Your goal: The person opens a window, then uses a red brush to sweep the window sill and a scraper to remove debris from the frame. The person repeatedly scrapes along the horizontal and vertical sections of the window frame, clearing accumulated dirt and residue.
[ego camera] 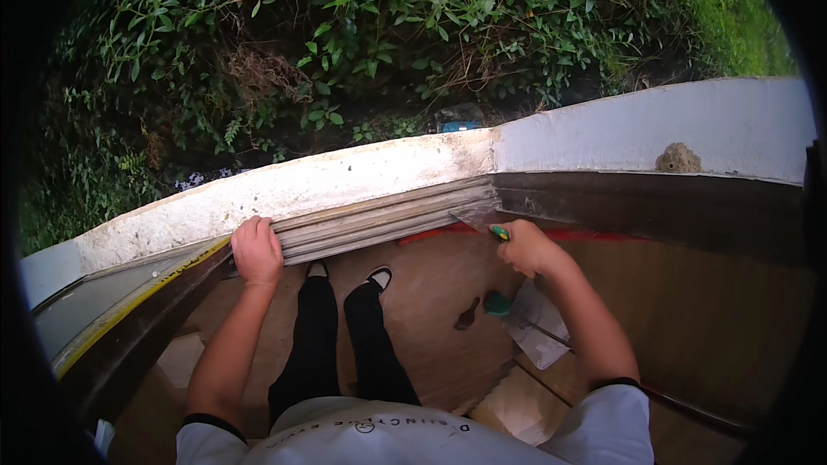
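Note:
My right hand [524, 248] is closed around the green and yellow handle of a putty knife [475, 218]. Its thin blade lies at the right end of the grooved window track [387, 216], near the corner of the frame. My left hand [257, 250] rests on the left part of the track, by the edge of the window sash [194, 287] with its yellow strip; its fingers bend over the edge, and whether they grip it cannot be told. Beyond the track runs a white, stained outer sill [349, 166].
Dense shrubs [387, 26] grow outside the sill, with a blue item [460, 126] just beyond it. A mud lump [678, 158] clings to the right sill. On the floor lie a brush-like tool [466, 314], a green object [497, 303] and a white sheet [539, 323].

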Available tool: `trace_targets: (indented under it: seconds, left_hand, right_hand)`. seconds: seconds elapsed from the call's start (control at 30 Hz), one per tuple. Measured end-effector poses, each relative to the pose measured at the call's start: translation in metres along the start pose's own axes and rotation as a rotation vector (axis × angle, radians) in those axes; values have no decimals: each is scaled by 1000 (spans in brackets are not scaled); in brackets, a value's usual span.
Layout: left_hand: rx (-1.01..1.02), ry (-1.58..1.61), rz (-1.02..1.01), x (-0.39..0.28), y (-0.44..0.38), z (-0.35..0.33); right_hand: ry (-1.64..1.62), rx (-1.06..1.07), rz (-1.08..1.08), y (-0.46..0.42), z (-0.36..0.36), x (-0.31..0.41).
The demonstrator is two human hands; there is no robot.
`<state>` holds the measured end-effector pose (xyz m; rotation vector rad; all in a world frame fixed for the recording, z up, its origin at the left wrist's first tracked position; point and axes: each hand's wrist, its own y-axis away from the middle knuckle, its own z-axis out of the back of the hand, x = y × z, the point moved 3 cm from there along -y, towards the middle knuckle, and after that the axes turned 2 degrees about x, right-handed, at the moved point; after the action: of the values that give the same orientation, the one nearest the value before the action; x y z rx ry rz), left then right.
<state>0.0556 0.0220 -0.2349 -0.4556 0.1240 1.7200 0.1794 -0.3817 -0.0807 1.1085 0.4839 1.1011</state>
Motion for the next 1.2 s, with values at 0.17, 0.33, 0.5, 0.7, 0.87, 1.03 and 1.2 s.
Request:
trace_targets:
  seconds: [0.17, 0.33, 0.5, 0.7, 0.87, 1.03, 1.2]
  left_hand:
    - [-5, 1, -7, -1, 1, 0]
    - [-22, -1, -5, -1, 0, 0]
    - [-24, -11, 10, 1, 3, 0]
    - [-17, 7, 19, -1, 0, 1]
    - [-4, 13, 24, 4, 1, -2]
    - [-13, 30, 29, 2, 3, -2]
    - [-13, 13, 35, 2, 3, -2]
  right_hand:
    - [145, 78, -80, -21, 30, 8]
    - [79, 80, -69, -34, 32, 4]
    - [-34, 125, -96, -25, 16, -2]
    - [64, 216, -97, -28, 25, 15]
    - [-10, 163, -79, -22, 12, 9]
    - [-39, 61, -118, -14, -3, 12]
    - [-106, 35, -31, -15, -6, -7]
